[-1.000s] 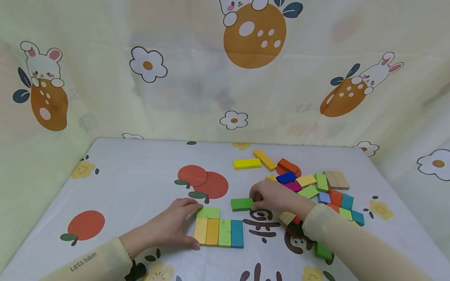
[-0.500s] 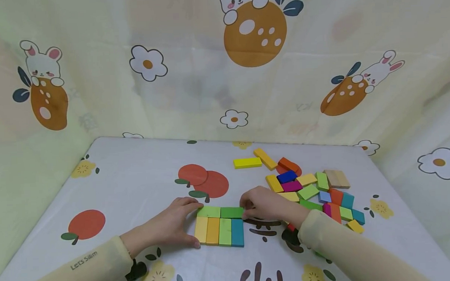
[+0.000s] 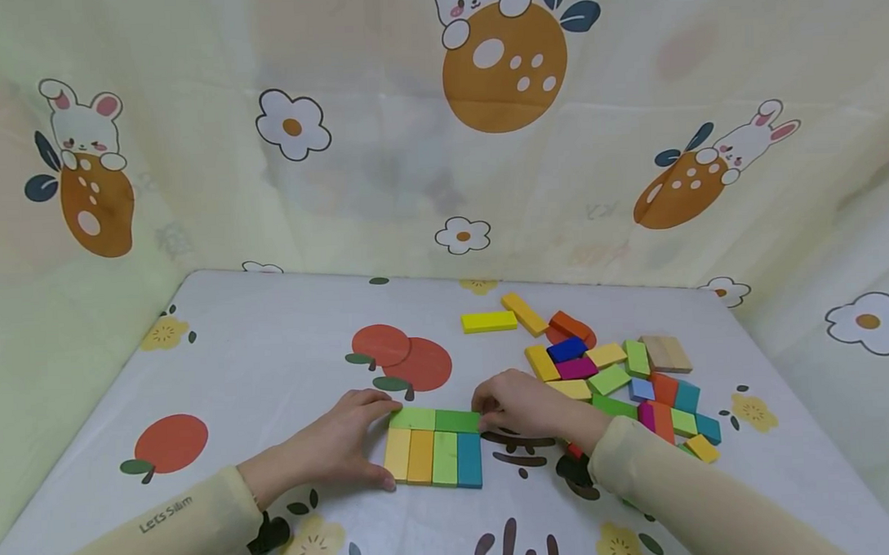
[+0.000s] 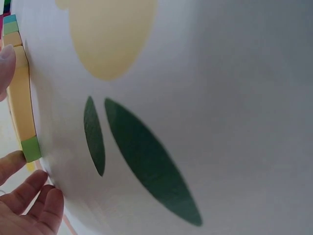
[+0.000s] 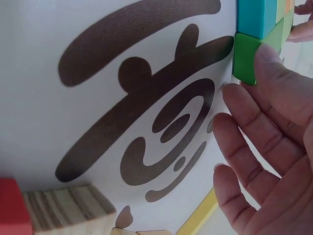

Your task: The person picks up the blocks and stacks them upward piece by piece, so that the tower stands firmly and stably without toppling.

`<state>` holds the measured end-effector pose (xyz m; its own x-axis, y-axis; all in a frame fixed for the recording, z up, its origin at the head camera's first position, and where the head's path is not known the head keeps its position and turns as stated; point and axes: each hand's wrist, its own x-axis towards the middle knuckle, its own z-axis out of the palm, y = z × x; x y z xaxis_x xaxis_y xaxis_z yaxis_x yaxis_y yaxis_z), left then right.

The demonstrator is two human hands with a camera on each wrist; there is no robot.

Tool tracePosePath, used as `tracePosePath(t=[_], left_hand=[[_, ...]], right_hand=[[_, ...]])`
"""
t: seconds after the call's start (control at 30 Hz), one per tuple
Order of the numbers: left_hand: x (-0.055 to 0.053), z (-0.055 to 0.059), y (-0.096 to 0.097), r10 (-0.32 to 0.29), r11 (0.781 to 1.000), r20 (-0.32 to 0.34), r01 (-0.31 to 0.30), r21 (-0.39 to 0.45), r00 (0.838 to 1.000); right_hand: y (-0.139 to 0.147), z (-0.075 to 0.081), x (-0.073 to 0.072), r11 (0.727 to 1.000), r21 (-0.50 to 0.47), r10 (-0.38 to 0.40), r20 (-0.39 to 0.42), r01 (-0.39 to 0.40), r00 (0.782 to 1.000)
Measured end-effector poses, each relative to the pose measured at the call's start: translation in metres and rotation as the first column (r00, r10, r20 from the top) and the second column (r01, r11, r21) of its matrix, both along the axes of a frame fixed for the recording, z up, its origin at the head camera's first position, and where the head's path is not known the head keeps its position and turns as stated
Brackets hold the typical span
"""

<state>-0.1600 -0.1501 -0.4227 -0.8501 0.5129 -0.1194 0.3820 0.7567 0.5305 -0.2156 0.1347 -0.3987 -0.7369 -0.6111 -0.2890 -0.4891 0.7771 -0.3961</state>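
Observation:
A flat row of blocks stands in the middle of the head view: pale yellow [image 3: 397, 456], orange-yellow [image 3: 421, 458], light green [image 3: 445, 459] and teal [image 3: 469, 460]. Along its far side lie a light green block [image 3: 413, 419] and a darker green block [image 3: 455, 421], end to end. My right hand [image 3: 526, 401] pinches the darker green block's right end; in the right wrist view the thumb [image 5: 274, 73] lies on it. My left hand [image 3: 340, 444] spans the group's left side, index fingertip at the light green block, thumb near the front corner.
To the right, a loose pile of coloured blocks [image 3: 610, 378] spreads across the tablecloth [image 3: 270, 341], partly under the right forearm. A yellow block [image 3: 488, 322] lies farther back. A printed curtain [image 3: 382, 182] hangs behind the table.
My right hand has moved left with the darker green block, which now abuts the light green block and lies against the row. Over the last half second almost nothing moved. My left hand stayed put.

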Motion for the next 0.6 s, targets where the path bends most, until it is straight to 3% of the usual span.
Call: tracePosePath(t=[0.6], left_hand=[[-0.0012,-0.0016,0.0015,0.021,1.000,-0.004,-0.021,0.010,1.000]], right_hand=[[0.0024,-0.0025,-0.0016,0.999,-0.024,0.027,-0.011,-0.027,1.000]])
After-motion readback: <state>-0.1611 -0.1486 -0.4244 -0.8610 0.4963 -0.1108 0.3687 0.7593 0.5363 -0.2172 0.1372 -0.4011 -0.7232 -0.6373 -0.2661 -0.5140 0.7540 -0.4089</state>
